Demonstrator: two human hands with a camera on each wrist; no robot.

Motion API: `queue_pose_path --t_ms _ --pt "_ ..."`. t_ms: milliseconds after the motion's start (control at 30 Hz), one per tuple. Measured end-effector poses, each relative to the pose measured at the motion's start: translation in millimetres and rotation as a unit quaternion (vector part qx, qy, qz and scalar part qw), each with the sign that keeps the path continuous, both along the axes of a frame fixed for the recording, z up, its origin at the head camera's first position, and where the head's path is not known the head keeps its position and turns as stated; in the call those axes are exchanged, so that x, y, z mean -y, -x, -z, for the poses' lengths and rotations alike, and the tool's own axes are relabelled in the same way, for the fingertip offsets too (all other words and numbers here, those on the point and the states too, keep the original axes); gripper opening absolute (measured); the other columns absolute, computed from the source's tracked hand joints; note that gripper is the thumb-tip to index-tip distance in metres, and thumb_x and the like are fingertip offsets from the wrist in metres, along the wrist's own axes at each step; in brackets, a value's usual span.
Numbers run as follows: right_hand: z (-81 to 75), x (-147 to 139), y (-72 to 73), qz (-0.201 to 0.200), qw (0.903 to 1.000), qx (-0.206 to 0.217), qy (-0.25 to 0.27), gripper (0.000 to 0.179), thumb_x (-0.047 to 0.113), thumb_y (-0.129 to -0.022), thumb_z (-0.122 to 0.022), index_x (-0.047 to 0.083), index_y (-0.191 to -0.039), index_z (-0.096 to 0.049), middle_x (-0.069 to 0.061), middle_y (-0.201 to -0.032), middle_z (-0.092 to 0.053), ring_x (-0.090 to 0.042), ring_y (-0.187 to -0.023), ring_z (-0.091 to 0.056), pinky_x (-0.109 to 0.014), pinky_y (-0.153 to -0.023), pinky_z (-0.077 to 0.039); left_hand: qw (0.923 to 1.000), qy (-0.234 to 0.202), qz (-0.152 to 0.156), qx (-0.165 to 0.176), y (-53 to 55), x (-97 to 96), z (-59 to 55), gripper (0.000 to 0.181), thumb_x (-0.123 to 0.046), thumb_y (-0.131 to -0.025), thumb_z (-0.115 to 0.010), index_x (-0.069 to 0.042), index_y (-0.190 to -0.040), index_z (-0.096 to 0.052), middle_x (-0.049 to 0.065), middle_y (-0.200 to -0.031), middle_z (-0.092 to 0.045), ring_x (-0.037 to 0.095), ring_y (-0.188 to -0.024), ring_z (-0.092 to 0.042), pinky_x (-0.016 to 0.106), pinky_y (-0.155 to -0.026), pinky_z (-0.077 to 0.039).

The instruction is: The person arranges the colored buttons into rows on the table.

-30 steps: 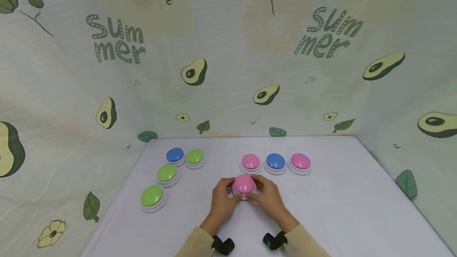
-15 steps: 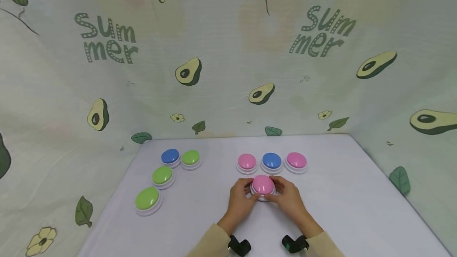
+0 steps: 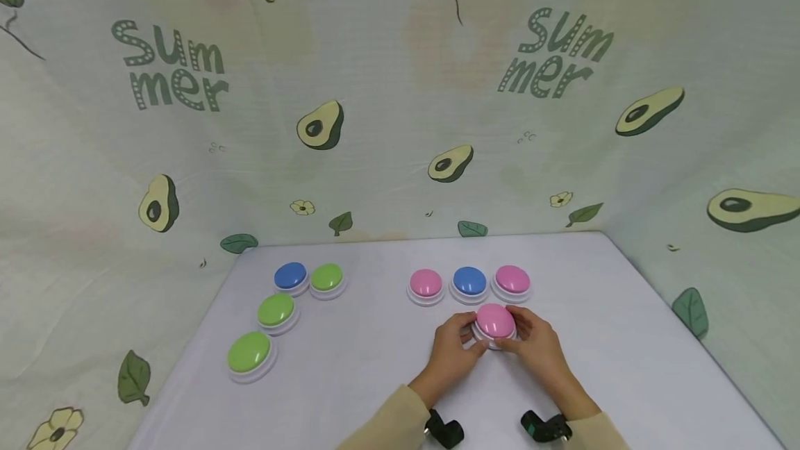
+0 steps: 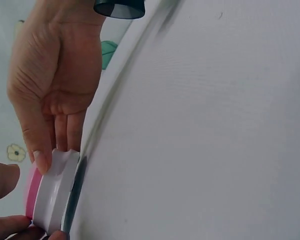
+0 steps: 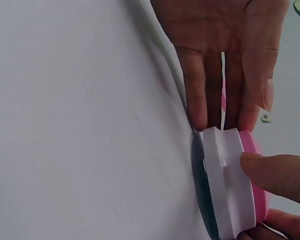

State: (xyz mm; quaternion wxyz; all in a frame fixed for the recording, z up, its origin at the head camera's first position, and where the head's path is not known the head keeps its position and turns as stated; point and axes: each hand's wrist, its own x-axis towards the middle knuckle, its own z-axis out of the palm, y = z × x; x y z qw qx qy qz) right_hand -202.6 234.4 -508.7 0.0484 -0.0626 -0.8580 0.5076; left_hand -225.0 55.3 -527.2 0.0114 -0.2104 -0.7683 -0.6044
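Both hands grip a push button [image 3: 496, 321] with a pink dome and white round base. My left hand [image 3: 454, 349] holds its left side, while the right hand [image 3: 536, 342] has the opposite side, thumbs toward the person. In the left wrist view, the right hand [image 4: 60, 75] reaches down to the white base [image 4: 55, 192], and part of the left hand shows at the lower left. From the right wrist, the left hand [image 5: 215, 55] touches the base and the right thumb [image 5: 275, 172] presses its edge. A dark strip lies under the base; whether it touches the table I cannot tell.
Behind the hands stand a pink button [image 3: 426, 283], a blue one [image 3: 469, 281] and another pink one [image 3: 512, 280] in a row. At left are a blue button [image 3: 290, 276] and several green buttons [image 3: 276, 310]. A printed cloth [image 3: 375, 89] hangs behind the white table [image 3: 362, 373].
Both hands have carried the pink button rightward across the table, from in front of the left pink button to in front of the blue and right pink ones. The head view has turned slightly right.
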Motion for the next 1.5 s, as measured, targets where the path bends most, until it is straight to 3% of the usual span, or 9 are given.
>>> queue_pose_path --t_ms 400,667,800,933,1300,1500 --pt "-6.7 -35 -0.2 0.056 0.9984 0.009 -0.008 0.074 0.007 -0.085 -0.087 -0.016 -0.145 -0.048 -0.04 -0.146 -0.05 -0.05 -0.137 -0.051 -0.045 -0.106 -0.048 0.9948 -0.026 0.085 0.05 13.0 -35.7 -2.7 0.062 0.008 -0.09 -0.076 0.015 -0.146 -0.049 0.026 -0.152 -0.052 0.033 -0.141 -0.053 0.029 -0.11 -0.049" --pt "-7.3 -64 -1.6 0.073 0.9966 0.007 -0.038 0.076 0.009 -0.086 -0.086 -0.016 -0.146 -0.046 -0.04 -0.147 -0.049 -0.051 -0.138 -0.05 -0.047 -0.107 -0.047 0.9883 0.035 0.106 0.104 16.1 -65.8 -8.4 0.069 -0.005 -0.094 -0.079 0.0 -0.155 -0.047 0.01 -0.161 -0.048 0.016 -0.143 -0.05 0.02 -0.11 -0.045" --pt "-7.0 -75 -2.4 0.08 0.9958 0.014 -0.043 0.076 0.01 -0.087 -0.085 -0.016 -0.147 -0.045 -0.04 -0.148 -0.048 -0.053 -0.138 -0.049 -0.048 -0.107 -0.046 0.9852 0.053 0.105 0.124 16.1 -78.3 -9.4 0.07 -0.011 -0.094 -0.079 -0.005 -0.156 -0.048 0.003 -0.162 -0.047 0.012 -0.144 -0.048 0.02 -0.113 -0.043" --pt "-8.7 -83 -1.6 0.086 0.9953 0.018 -0.042 0.076 0.01 -0.087 -0.085 -0.015 -0.147 -0.046 -0.04 -0.148 -0.048 -0.052 -0.138 -0.049 -0.048 -0.108 -0.046 0.9848 0.079 0.1 0.118 16.1 -86.9 -13.3 0.07 -0.015 -0.094 -0.08 -0.008 -0.156 -0.049 -0.002 -0.162 -0.047 0.013 -0.146 -0.046 0.022 -0.116 -0.041" --pt "-10.8 -106 5.3 0.096 0.9934 0.015 -0.06 0.076 0.011 -0.09 -0.083 -0.013 -0.15 -0.044 -0.039 -0.149 -0.047 -0.053 -0.139 -0.048 -0.055 -0.111 -0.043 0.9849 0.104 0.087 0.108 19.1 -114.2 -19.2 0.072 -0.017 -0.091 -0.082 -0.008 -0.155 -0.051 0.004 -0.154 -0.05 0.016 -0.136 -0.054 0.026 -0.113 -0.046" --pt "-10.3 -117 12.5 0.096 0.9923 0.02 -0.075 0.078 0.013 -0.091 -0.083 -0.013 -0.151 -0.042 -0.04 -0.147 -0.048 -0.053 -0.138 -0.049 -0.059 -0.114 -0.043 0.9815 0.142 0.076 0.103 21.8 -127.1 -18.0 0.07 -0.025 -0.093 -0.081 -0.01 -0.155 -0.051 0.002 -0.158 -0.048 0.016 -0.147 -0.044 0.031 -0.121 -0.037"
